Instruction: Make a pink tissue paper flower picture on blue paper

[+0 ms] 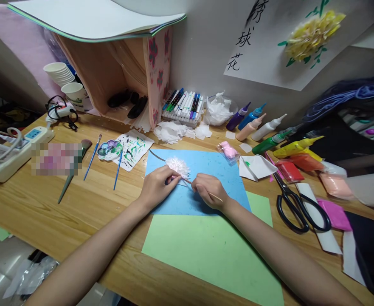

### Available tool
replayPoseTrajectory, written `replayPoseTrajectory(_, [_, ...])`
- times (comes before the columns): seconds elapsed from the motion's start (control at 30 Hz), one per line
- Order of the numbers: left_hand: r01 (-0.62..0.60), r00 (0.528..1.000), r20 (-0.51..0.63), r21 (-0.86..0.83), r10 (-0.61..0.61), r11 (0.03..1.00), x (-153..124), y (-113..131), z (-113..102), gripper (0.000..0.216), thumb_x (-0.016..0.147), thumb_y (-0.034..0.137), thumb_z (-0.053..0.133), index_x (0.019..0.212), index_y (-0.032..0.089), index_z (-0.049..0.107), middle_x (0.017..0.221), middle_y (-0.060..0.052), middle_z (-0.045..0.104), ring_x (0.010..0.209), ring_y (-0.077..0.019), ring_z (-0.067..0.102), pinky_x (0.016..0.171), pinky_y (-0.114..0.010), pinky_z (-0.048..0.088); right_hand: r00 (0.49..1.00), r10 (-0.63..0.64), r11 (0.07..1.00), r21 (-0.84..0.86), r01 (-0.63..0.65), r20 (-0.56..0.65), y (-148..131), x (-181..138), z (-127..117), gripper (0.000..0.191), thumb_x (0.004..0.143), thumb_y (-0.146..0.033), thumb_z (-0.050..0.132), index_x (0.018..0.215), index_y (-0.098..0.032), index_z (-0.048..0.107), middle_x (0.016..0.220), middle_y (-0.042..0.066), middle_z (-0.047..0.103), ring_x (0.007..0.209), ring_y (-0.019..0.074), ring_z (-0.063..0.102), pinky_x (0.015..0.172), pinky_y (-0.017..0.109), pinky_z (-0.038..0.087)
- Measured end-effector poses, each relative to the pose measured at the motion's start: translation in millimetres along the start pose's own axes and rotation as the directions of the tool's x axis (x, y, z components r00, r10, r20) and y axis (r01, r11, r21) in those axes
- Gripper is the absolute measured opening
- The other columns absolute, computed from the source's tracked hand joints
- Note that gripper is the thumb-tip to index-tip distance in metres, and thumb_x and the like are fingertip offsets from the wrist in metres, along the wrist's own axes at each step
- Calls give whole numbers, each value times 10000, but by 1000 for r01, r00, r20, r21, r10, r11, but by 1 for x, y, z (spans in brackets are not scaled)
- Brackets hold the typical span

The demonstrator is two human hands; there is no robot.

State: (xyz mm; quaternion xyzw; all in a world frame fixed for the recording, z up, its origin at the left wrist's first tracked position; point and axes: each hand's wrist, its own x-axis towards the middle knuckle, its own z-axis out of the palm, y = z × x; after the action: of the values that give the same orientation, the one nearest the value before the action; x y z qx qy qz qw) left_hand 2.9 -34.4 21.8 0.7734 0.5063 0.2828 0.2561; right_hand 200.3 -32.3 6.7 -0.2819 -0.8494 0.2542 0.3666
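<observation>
A fluffy white flower (175, 165) lies on a sheet of blue paper (225, 170), with a dark curved stem (156, 155) drawn at its upper left. My left hand (161, 187) rests at the flower's lower left edge, fingers curled and thumb pressed in. What the fingertips pinch is small and partly hidden. My right hand (209, 190) is closed around a thin wooden stick (216, 197). The stick's far end points left and meets the left fingertips beside the flower.
Green paper (212, 250) lies under the blue sheet. Black-handled scissors (296, 204), clay packs and paint bottles (263, 127) stand right. Paintbrushes (93, 157), a palette (109, 149) and a power strip (21, 148) lie left. Markers (185, 106) and torn tissue (170, 131) sit behind.
</observation>
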Motion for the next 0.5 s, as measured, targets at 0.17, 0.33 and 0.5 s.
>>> replayPoseTrajectory(0.17, [158, 968, -177, -114, -177, 981, 2, -3, -1, 229, 893, 323, 427, 755, 185, 546, 700, 10, 539, 658, -118, 492, 627, -240, 356, 1000, 18, 999, -27, -19, -20, 1, 0, 1, 352, 949, -276, 241, 681, -207, 457, 580, 25, 493, 559, 152, 446, 564, 288, 341])
replayPoseTrajectory(0.33, [334, 874, -288, -228, -391, 915, 5, -12, -1, 296, 911, 283, 337, 636, 195, 401, 607, 32, 426, 595, -115, 422, 574, -247, 311, 987, 146, 989, 14, -145, -71, -4, 3, 5, 416, 958, -366, 216, 626, -214, 414, 549, 4, 446, 523, 134, 429, 559, 272, 356])
replayPoseTrajectory(0.5, [337, 865, -298, -253, -404, 907, 6, -13, -1, 293, 891, 270, 352, 609, 193, 370, 580, 38, 388, 575, -112, 386, 560, -250, 286, 831, 513, 852, 245, -462, -214, -8, 28, 11, 478, 937, -469, 270, 558, -205, 392, 462, -36, 392, 419, 97, 442, 507, 231, 385])
